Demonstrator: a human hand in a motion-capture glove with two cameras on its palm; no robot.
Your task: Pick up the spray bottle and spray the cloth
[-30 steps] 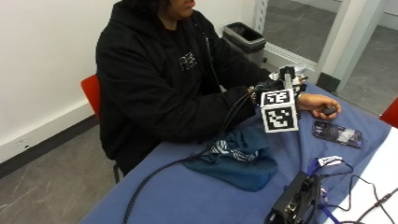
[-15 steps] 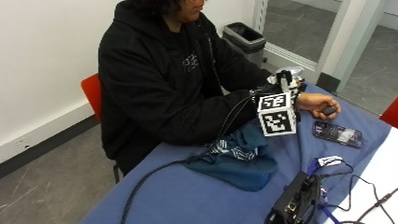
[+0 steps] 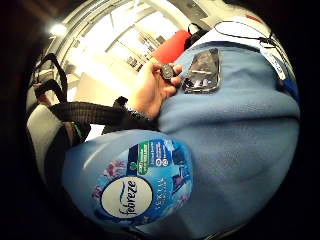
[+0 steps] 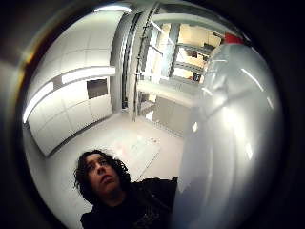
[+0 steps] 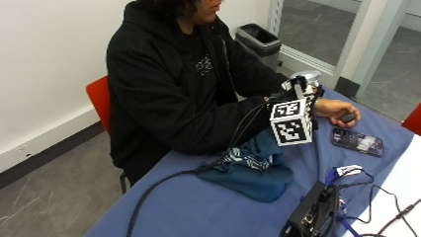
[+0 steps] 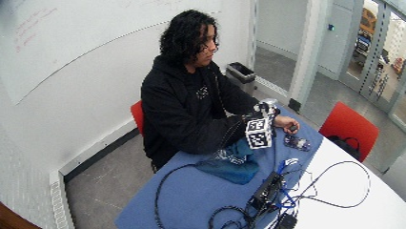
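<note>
Gloved right hand [image 5: 294, 98] is wrapped round one spray bottle [image 3: 135, 187], held upright above the blue surface [image 5: 197, 207], long axis vertical, its grey spray head [image 5: 304, 78] on top; which way the nozzle points cannot be told. One dark blue cloth [image 5: 253, 170] lies bunched just below. One phone [image 5: 357, 141] lies beside the bare hand [image 5: 337, 109].

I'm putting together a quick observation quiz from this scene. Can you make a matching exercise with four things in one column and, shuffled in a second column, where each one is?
Things:
1. spray bottle
2. cloth
3. phone
4. small dark object

Places:
A. flat on the blue tablecloth, beside the bare hand
B. in the bare left hand
C. bunched on the table below the gloved hand
D. raised in the gloved right hand

Pairs: 1-D, 2-C, 3-A, 4-B
</note>
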